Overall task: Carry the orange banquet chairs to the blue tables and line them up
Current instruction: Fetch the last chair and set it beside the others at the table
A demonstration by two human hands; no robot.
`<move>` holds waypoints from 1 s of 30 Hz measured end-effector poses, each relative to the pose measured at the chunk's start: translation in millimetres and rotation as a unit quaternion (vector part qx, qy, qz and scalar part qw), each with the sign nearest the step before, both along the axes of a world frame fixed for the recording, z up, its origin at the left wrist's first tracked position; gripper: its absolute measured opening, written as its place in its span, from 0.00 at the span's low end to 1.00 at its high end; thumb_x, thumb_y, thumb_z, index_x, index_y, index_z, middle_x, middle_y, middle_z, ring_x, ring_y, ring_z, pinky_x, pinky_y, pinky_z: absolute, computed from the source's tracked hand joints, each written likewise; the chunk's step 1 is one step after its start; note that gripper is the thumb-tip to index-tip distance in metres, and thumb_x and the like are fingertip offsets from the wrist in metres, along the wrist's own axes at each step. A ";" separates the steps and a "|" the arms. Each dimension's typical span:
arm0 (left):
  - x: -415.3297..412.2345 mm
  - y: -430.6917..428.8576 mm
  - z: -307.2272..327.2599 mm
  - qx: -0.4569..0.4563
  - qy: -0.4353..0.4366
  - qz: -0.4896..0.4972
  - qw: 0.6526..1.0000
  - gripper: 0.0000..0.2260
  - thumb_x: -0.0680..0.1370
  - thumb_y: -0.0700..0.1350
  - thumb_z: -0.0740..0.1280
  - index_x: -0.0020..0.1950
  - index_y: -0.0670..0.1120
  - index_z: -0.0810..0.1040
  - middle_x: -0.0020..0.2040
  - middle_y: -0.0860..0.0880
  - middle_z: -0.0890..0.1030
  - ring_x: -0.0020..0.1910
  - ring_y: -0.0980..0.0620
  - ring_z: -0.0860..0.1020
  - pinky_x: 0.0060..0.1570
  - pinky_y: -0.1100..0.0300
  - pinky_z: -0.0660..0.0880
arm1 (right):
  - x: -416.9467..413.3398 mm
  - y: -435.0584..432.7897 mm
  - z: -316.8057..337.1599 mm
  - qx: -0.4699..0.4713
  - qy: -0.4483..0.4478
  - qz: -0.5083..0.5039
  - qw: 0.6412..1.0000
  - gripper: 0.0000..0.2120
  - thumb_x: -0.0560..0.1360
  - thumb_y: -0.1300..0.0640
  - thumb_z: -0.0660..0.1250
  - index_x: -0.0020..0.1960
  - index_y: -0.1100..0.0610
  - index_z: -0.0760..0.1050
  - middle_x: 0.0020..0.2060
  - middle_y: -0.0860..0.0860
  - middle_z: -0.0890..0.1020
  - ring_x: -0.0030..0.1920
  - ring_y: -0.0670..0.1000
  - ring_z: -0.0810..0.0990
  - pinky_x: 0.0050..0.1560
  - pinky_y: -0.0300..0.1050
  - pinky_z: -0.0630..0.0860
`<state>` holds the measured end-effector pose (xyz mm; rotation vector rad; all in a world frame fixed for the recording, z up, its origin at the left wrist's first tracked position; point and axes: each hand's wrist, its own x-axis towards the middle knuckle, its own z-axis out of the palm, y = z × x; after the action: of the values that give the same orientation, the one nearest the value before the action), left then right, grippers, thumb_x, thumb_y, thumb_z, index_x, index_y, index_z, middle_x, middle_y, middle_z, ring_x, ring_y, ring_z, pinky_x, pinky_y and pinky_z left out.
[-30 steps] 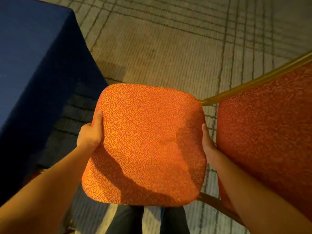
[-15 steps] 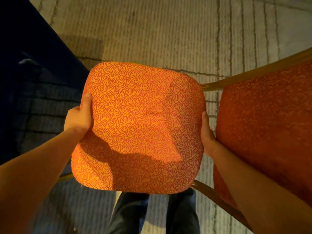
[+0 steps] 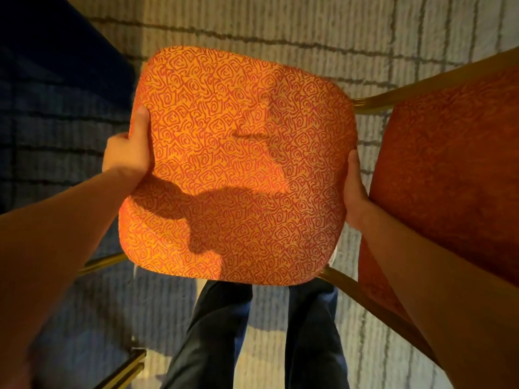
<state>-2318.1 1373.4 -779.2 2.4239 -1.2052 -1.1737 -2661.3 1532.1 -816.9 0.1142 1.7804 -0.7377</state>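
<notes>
- Both left hand (image 3: 127, 155) and right hand (image 3: 355, 189) grip the orange chair (image 3: 238, 164) by its seat edges.
- Nearby blue desk (image 3: 42, 51) has slid further left; carry looks unfinished.

- Floor = carpet (image 3: 280, 23), pale grey-beige, ribbed pile, w/ thin dark lines crossing in a loose grid.
- Left part of carpet sits in deep bluish shade; the lit strip runs from top centre to the right edge.
- Blue table drape (image 3: 42, 51) hangs at top left, reaching down twd carpet (contact line too dark to make out).
- Legs in dark trousers (image 3: 213, 332) at bottom centre, over carpet; feet hidden.
- Gold metal bar (image 3: 123, 369) bottom left, low nr floor; can't tell if touching.
- Orange chair (image 3: 238, 164) covers mid carpet; its feet hidden, so on floor or lifted: can't tell.
</notes>
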 end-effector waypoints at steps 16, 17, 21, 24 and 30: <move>-1.5 4.8 -28.8 0.041 -0.013 0.009 0.999 0.37 0.75 0.71 0.52 0.62 0.39 0.76 0.63 0.37 0.76 0.63 0.40 0.73 0.56 0.54 0.66 | 15.2 5.0 -9.9 0.035 0.042 -0.013 0.998 0.32 0.77 0.32 0.52 0.68 0.53 0.73 0.57 0.51 0.79 0.54 0.55 0.78 0.58 0.51 0.74; -2.5 5.8 -28.8 0.038 -0.024 0.005 0.999 0.37 0.75 0.71 0.52 0.62 0.39 0.76 0.63 0.37 0.76 0.63 0.39 0.73 0.58 0.52 0.67 | 16.9 4.9 -8.8 0.049 0.057 -0.008 0.997 0.32 0.77 0.32 0.52 0.68 0.54 0.73 0.57 0.52 0.79 0.55 0.56 0.78 0.59 0.53 0.74; -15.7 9.0 -20.4 0.012 -0.103 -0.013 0.995 0.31 0.78 0.65 0.51 0.66 0.42 0.71 0.66 0.39 0.73 0.65 0.38 0.72 0.63 0.48 0.66 | 28.6 5.8 0.5 0.098 0.110 0.009 0.989 0.34 0.75 0.34 0.57 0.74 0.53 0.63 0.65 0.55 0.74 0.61 0.60 0.75 0.64 0.60 0.72; -31.4 14.1 -9.2 -0.003 -0.154 -0.046 0.987 0.27 0.79 0.59 0.55 0.71 0.43 0.66 0.69 0.40 0.69 0.67 0.39 0.69 0.66 0.45 0.64 | 42.7 3.0 19.4 0.109 0.149 0.051 0.982 0.44 0.66 0.36 0.63 0.77 0.53 0.56 0.69 0.58 0.67 0.66 0.63 0.70 0.65 0.63 0.70; -65.3 51.0 24.3 0.002 -0.149 -0.109 0.983 0.33 0.74 0.54 0.64 0.75 0.42 0.61 0.73 0.40 0.63 0.72 0.41 0.62 0.71 0.47 0.60 | 54.2 6.2 55.8 0.103 0.158 0.146 0.971 0.45 0.63 0.38 0.64 0.76 0.55 0.60 0.69 0.62 0.66 0.68 0.64 0.68 0.67 0.57 0.69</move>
<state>-2383.4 1424.4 -754.9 2.5911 -1.5895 -0.8810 -2607.2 1538.3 -761.1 -0.1316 2.1176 -0.3709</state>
